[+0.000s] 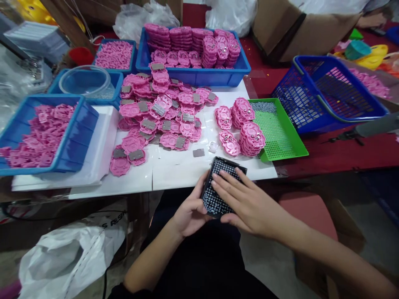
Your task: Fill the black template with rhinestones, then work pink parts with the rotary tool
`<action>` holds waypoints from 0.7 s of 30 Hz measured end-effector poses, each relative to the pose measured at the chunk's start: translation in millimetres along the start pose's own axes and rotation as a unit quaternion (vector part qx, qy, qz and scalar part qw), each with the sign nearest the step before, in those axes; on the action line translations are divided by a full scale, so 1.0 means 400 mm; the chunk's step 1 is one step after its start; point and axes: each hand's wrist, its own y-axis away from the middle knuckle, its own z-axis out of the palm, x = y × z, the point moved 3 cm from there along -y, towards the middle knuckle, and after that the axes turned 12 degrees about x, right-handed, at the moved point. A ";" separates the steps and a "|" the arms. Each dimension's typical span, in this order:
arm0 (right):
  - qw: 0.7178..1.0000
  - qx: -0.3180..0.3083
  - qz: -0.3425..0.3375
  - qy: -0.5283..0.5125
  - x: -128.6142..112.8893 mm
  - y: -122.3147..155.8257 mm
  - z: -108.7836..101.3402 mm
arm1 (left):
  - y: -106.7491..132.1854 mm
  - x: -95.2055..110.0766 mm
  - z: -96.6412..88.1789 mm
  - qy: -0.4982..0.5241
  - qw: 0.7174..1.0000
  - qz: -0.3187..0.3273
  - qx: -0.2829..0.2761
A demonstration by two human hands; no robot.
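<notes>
Over my lap, at the table's front edge, my left hand (190,212) grips a small black tray (215,200) by its left side. Rows of holes cover the tray, and small screws fill many of them, with loose screws gathered at its lower end. My right hand (247,201) lies flat across the tray's right part, fingers stretched out over the screws and hiding some of them. Just beyond the tray, a flat grey metal plate (198,153) and a small whitish piece (213,146) rest on the white table surface.
Pink plastic parts with metal plates (168,112) are heaped mid-table. Stacked pink parts (252,139) stand beside a green perforated tray (280,133) with screws. Blue bins (90,124) of pink pieces line the left and back; a blue basket (330,95) and a power screwdriver (377,126) are at right.
</notes>
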 end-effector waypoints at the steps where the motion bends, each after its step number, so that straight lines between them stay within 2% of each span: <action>1: 1.000 -0.001 0.004 -0.013 -0.017 -0.004 0.005 | -0.002 -0.002 -0.001 -0.001 1.000 -0.002 -0.001; 5: 0.997 -0.018 -0.037 -0.062 -0.073 -0.001 0.002 | -0.005 0.005 -0.001 0.011 1.000 0.013 -0.001; 8: 0.995 -0.025 -0.075 -0.067 -0.056 0.016 -0.020 | -0.002 0.014 0.004 0.023 0.999 0.023 -0.005; 12: 0.999 -0.006 -0.050 -0.011 0.015 0.021 -0.036 | -0.002 0.014 0.011 0.026 0.999 0.027 -0.010; 14: 0.999 0.001 -0.032 0.006 0.031 0.011 -0.030 | -0.005 0.007 0.011 0.018 1.000 0.016 -0.017; 18: 1.000 -0.001 -0.010 -0.012 0.001 -0.015 -0.006 | -0.006 -0.002 0.008 0.012 1.000 0.001 -0.029; 21: 0.996 -0.032 -0.024 -0.079 -0.035 -0.019 0.001 | -0.004 0.006 0.005 0.019 1.000 0.011 -0.018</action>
